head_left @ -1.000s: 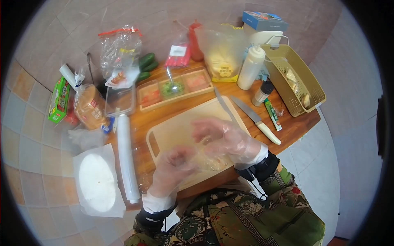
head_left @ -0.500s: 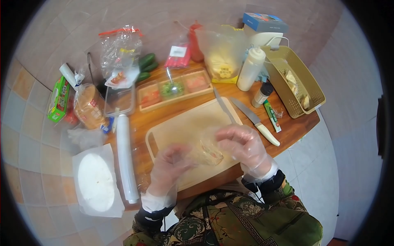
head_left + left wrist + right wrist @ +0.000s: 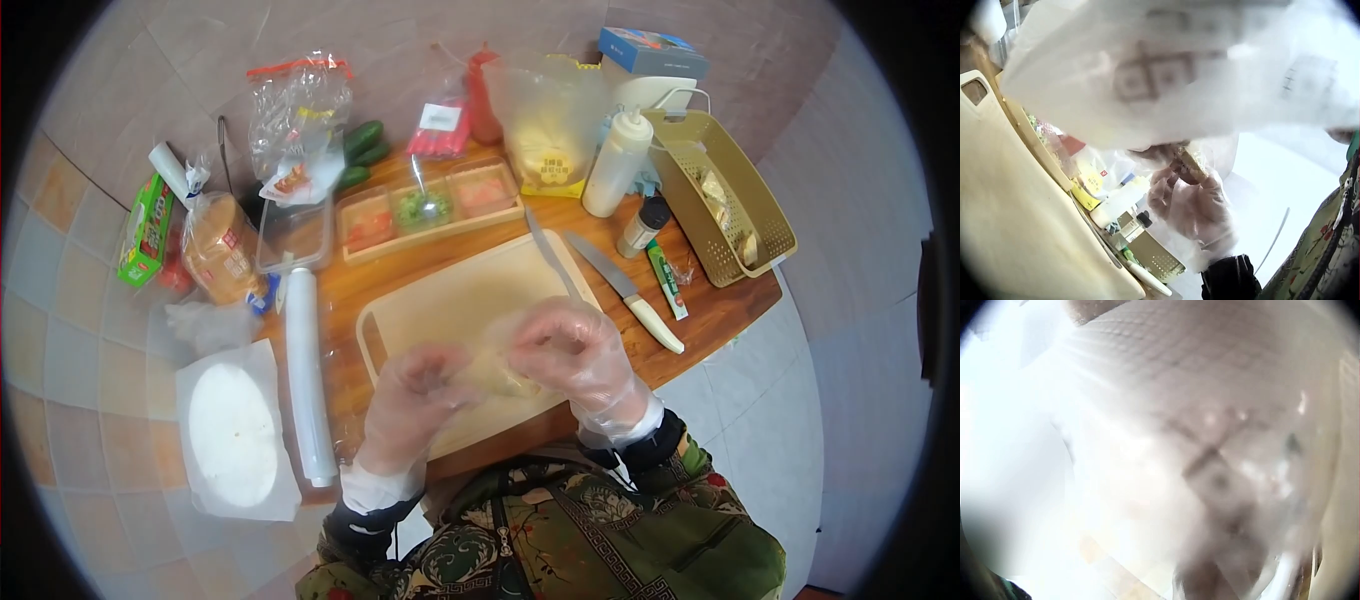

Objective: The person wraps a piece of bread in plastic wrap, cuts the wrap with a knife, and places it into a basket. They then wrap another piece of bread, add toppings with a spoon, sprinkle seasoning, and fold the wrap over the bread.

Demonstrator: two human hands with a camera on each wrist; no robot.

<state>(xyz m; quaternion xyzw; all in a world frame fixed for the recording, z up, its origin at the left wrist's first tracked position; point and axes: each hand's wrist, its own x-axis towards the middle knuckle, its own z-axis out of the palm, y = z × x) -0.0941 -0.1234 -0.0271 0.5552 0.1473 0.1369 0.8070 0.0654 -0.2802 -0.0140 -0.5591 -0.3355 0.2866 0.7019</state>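
Both hands wear clear plastic gloves and hold a sandwich wrapped in clear film, over the cutting board. My left hand is at its left side, fingers curled and pinching at the film. On its right side my right hand has thumb and fingers bent round it. The left wrist view shows the pale bread edge above the right thumb, with glove plastic covering the upper part of that view. Blurred glove plastic fills most of the right wrist view, hiding the sandwich there.
Two knives lie at the right, one on the board's edge and a white-handled knife beside it. A film roll lies left of the board. Behind stand a divided tray, a squeeze bottle and a perforated basket.
My right hand first reached across the sandwich, then drew right, baring its cut side, and now has come slightly back left over it. The left hand has stayed nearly in place.
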